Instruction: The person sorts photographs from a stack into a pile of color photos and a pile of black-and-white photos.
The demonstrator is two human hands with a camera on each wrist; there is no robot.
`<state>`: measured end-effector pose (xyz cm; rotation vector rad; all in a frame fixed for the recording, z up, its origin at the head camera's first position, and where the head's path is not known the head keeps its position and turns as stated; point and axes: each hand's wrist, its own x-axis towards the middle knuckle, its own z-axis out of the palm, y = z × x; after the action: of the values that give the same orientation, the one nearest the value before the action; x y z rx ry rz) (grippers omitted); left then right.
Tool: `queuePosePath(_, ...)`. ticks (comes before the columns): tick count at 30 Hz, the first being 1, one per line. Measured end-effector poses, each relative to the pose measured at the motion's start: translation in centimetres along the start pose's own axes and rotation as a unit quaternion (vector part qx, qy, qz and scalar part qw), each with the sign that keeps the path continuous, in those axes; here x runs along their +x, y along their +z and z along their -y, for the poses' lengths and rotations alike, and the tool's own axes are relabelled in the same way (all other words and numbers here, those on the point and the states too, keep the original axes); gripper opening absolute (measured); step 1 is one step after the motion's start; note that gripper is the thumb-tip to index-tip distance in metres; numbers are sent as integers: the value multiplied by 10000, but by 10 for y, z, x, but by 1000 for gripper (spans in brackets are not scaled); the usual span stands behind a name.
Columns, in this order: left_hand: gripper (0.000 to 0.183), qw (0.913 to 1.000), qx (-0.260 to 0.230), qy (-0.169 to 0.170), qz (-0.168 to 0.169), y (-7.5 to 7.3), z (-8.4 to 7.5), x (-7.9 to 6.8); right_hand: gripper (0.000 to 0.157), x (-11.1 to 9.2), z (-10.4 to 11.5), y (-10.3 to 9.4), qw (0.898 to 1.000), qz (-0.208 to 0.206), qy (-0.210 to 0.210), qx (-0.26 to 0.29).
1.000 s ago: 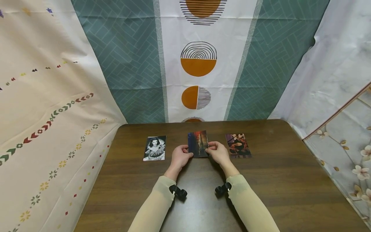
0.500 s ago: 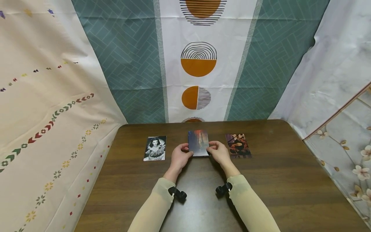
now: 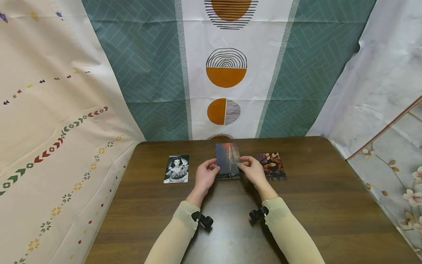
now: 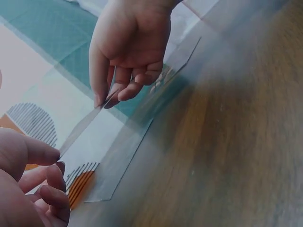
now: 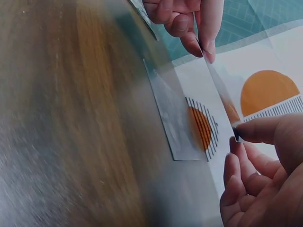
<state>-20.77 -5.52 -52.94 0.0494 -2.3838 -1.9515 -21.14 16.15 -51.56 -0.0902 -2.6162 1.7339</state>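
Between them my two hands hold up a glossy picture card (image 3: pixel 227 157) with a dark blue and orange-red print. My left hand (image 3: pixel 206 174) pinches its left edge between thumb and fingers. At the opposite edge, my right hand (image 3: pixel 253 169) pinches it the same way. Both wrist views show the raised card (image 4: pixel 80 130) nearly edge-on, apart from the tabletop. Below it lies another glossy card (image 5: pixel 173 123), whose grey strip shows under the raised one in the head view. That lower card's picture is mostly hidden.
A black-and-white portrait photo (image 3: pixel 177 169) lies left of my hands. To the right lies a dark reddish picture card (image 3: pixel 273 165), close to my right hand. The brown wooden table (image 3: pixel 316 205) ends at patterned cloth hangings (image 3: pixel 151 73) behind and at both sides.
The held card has risen from the lower card and shifted slightly right, uncovering a grey strip beneath. Both hands keep their pinch; my right hand has moved a little up and right.
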Motion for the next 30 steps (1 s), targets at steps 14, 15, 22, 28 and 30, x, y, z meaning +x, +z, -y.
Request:
queuePosePath(14,42,9992,-172,-46,362,31,-2,-9,42,-3,-20,-34,9994,82,49,-347)
queuePosePath(15,42,9992,-162,-63,372,33,-2,-10,43,-3,-22,-37,9993,96,55,-357)
queuePosePath(22,44,9988,190,-3,456,52,-1,-11,43,-5,-30,-54,9994,39,109,-336)
queuePosePath(28,47,9974,387,17,603,69,-2,-12,44,-8,-35,-66,9989,-81,157,-423)
queuePosePath(30,47,9970,409,53,658,74,-3,-13,45,-9,-36,-70,9987,-123,174,-473)
